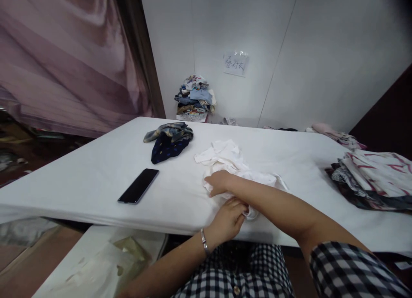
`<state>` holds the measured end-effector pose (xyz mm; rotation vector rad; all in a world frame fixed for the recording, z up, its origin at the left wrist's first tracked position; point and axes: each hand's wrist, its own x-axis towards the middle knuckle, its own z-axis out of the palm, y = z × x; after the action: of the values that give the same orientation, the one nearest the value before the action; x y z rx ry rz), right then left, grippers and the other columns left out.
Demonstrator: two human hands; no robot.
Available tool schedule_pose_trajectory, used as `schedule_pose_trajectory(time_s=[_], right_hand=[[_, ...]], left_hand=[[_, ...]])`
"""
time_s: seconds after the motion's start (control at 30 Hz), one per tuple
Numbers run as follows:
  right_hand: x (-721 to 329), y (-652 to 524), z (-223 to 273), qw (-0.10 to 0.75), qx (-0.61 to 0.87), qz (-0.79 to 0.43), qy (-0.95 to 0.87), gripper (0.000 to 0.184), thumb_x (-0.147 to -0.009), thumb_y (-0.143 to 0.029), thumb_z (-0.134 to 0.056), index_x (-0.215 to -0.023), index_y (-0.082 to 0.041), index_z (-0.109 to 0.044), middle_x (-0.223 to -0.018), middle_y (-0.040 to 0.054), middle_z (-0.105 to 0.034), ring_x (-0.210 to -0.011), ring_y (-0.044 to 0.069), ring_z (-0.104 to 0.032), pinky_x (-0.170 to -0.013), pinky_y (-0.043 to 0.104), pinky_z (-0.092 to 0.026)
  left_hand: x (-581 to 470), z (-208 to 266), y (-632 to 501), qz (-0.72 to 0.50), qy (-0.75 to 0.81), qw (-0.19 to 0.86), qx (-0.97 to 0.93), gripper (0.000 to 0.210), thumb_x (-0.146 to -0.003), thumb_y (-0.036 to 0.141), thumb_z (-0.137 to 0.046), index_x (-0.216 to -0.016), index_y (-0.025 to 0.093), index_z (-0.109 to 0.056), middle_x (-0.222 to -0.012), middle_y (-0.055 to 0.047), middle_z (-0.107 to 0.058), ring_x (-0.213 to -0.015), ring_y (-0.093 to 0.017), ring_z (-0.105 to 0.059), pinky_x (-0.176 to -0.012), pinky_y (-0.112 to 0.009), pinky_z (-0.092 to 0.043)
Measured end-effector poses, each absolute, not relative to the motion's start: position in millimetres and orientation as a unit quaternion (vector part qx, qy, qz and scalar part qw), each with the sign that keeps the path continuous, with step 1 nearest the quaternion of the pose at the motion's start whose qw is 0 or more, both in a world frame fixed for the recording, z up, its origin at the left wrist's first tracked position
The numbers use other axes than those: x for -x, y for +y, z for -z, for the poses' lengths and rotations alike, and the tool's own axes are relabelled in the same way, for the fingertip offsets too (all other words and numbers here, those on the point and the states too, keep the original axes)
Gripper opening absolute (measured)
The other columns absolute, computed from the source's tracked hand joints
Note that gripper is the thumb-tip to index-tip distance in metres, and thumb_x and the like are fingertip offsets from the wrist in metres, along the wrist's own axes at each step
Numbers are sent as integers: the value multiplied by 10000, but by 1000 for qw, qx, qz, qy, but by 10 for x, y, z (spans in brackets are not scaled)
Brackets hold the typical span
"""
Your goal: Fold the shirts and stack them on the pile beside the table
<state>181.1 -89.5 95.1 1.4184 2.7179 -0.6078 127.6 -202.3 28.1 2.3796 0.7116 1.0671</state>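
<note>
A crumpled white garment (225,154) lies near the front of the white-covered table. My right hand (219,182) reaches across from the right, its fingers closed on the garment's left edge. Closer to me, my left hand (229,218), with a silver bracelet at the wrist, grips the near edge of the same cloth, fingers curled in. My right forearm passes over the cloth and hides part of it. The two hands are close together, the right one farther from me.
A black phone (139,186) lies to the left, with a dark patterned cloth (169,141) behind it. Folded clothes (380,173) are stacked at the right. Another clothes pile (195,98) stands beyond the far edge. The table's front edge (128,218) runs close to me.
</note>
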Motion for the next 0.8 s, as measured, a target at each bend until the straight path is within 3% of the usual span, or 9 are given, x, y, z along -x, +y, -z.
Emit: schedule_pose_trajectory(time_s=[0.1,0.2,0.23,0.3,0.37,0.43,0.5,0.63,0.8], right_hand=[[-1776,-770,-970,-34,-482,199,852,125,-610,-87,-728,-690,-169,-680,-706,68,-704,-805,273,-677,-753,375,-513],[-2026,-467,-1285,-130,-499,226,827,58,-771,-146,-590,-769,-177,-639,-651,14,-654,-683,161,-643,-621,250,-488],[-2152,-356,-1439,-185,-508,245,805,74,-816,-183,-542,-795,-177,-613,-629,0,-628,-615,133,-614,-556,222,-463],[-2425,-177,-1765,-421,-491,379,662,59,-771,-215,-605,-753,-184,-559,-561,-33,-563,-492,100,-533,-453,196,-398],[-2682,-100,-2062,-571,-410,448,552,146,-718,-225,-668,-743,-197,-527,-569,-51,-550,-477,81,-507,-441,184,-394],[-2890,-125,-2297,-650,-345,462,494,193,-704,-233,-694,-754,-208,-509,-603,-58,-562,-500,74,-518,-469,181,-429],[-3048,-206,-2476,-685,-317,446,480,210,-721,-243,-700,-775,-217,-499,-628,-63,-567,-518,73,-527,-488,182,-450],[-3302,-366,-2761,-712,-298,390,502,229,-758,-246,-698,-820,-236,-478,-648,-77,-549,-519,70,-510,-451,174,-404],[-3599,-526,-3030,-718,-299,326,538,220,-794,-320,-673,-854,-254,-472,-748,-62,-580,-632,96,-581,-472,189,-400]], left_hand=[[-1196,-247,-2026,-382,253,226,-859,166,-829,78,-482,-896,180,-595,-986,-74,-672,-981,-191,-604,-899,-361,-517],[-1060,-245,-1930,-435,305,210,-821,177,-845,103,-495,-947,198,-603,-1164,-92,-646,-1176,-218,-546,-1019,-424,-463],[-1013,-264,-1869,-464,337,198,-795,172,-853,119,-500,-959,204,-605,-1243,-98,-613,-1247,-231,-502,-1058,-454,-429],[-940,-333,-1712,-524,399,195,-727,198,-868,182,-531,-1052,216,-597,-1404,-108,-499,-1356,-255,-398,-1101,-493,-371],[-918,-421,-1525,-556,436,251,-661,409,-856,266,-594,-1256,238,-510,-1494,-120,-395,-1388,-269,-359,-1099,-501,-363],[-957,-497,-1331,-542,438,343,-630,694,-799,327,-677,-1413,253,-360,-1508,-138,-376,-1377,-283,-378,-1086,-497,-371],[-1049,-547,-1156,-509,428,409,-625,844,-736,329,-735,-1458,255,-303,-1503,-145,-386,-1372,-296,-384,-1088,-491,-360],[-1319,-626,-946,-482,428,450,-617,874,-706,322,-745,-1461,256,-311,-1515,-142,-369,-1366,-307,-382,-1062,-467,-383],[-1659,-795,-898,-482,406,369,-684,887,-692,350,-743,-1455,175,-326,-1519,-178,-349,-1418,-310,-298,-1148,-466,-260]])
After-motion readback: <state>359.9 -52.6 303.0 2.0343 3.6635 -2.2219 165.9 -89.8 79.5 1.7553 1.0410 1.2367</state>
